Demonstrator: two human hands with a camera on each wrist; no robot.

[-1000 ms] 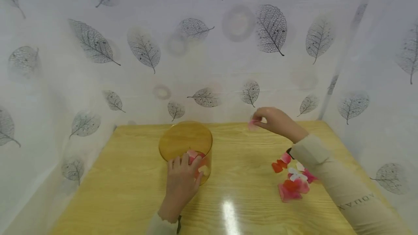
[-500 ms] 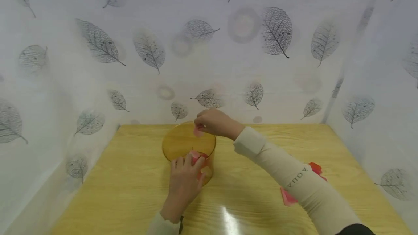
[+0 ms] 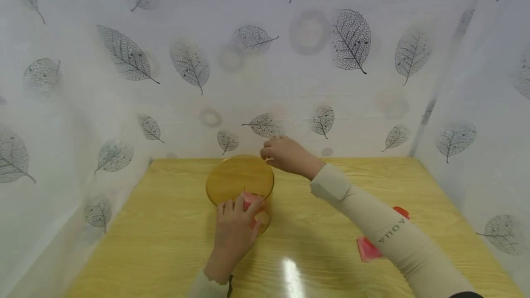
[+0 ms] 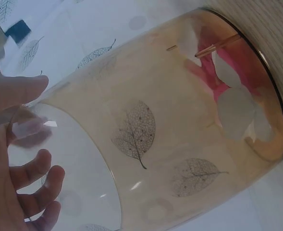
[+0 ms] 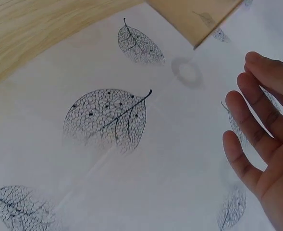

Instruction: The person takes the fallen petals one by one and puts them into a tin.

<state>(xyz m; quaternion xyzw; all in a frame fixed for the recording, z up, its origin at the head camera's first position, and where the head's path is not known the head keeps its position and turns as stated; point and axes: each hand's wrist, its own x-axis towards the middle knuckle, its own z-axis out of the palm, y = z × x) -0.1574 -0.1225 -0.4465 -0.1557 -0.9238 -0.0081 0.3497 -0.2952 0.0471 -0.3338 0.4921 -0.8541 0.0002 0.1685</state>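
Note:
An amber see-through container (image 3: pixel 238 176) with a wide round mouth stands on the table. My left hand (image 3: pixel 233 231) grips it by the near rim. In the left wrist view the thumb and index finger sit on either side of that rim. White and pink petals (image 4: pixel 232 96) lie at the bottom, seen through the wall. Beyond the mouth, at its right, my right hand (image 3: pixel 287 154) hovers in the air. The right wrist view shows its fingers loosely bent, thumb near the index finger, with nothing between them.
A few pink and red petals (image 3: pixel 367 249) lie on the wooden table (image 3: pixel 174 224) at the right, partly covered by the right sleeve (image 3: pixel 389 233). Pale sheeting (image 3: pixel 290 82) printed with grey leaves rises behind the table and on both sides.
My right hand has carried a pink petal from the right to over the container's mouth, let it go, and drawn back slightly right. My left hand has kept its grip.

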